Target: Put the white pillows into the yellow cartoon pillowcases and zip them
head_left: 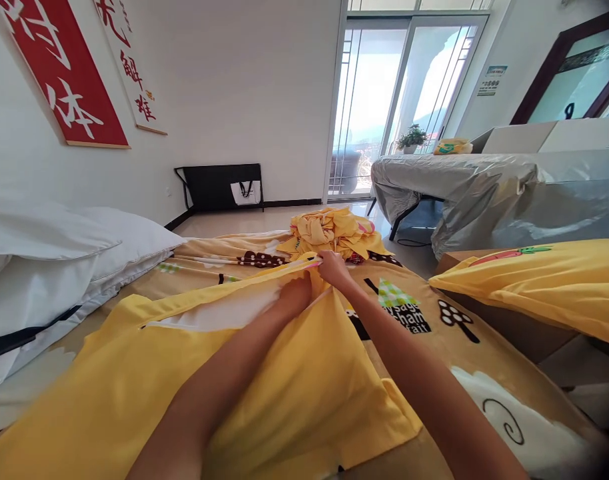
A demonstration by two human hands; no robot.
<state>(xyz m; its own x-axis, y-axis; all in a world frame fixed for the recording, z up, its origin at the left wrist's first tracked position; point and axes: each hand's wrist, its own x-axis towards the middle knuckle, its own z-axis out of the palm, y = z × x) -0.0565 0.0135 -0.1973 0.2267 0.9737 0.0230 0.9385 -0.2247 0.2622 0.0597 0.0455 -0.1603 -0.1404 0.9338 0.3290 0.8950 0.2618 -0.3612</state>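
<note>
Partly worked yellow pillowcase on a bed, directions read from the centre of the view. The yellow pillowcase (304, 387) spreads from 5 to 8 o'clock over a printed tan bedspread (424, 353), its long opening gaping toward the centre and baring a white interior (209, 313). The left hand (297, 290), just below centre toward 6 o'clock, reaches into this opening; its fingers are hidden, and whether they grasp anything cannot be told. The right hand (332, 267), near centre toward 5 o'clock, pinches the far end of the opening's edge between closed fingers.

Stage of work, as judged: the case lies open and is being handled, but its opening is not yet closed; whether the white is lining or a pillow is unclear. At 9 o'clock, the white pillows (119, 233) lie without yellow covers. Near 1 o'clock, a yellow fabric bundle (329, 230) sits crumpled. Between 3 and 4 o'clock, a carrot-printed yellow pillow (549, 287) looks filled, suggesting one finished piece.
</note>
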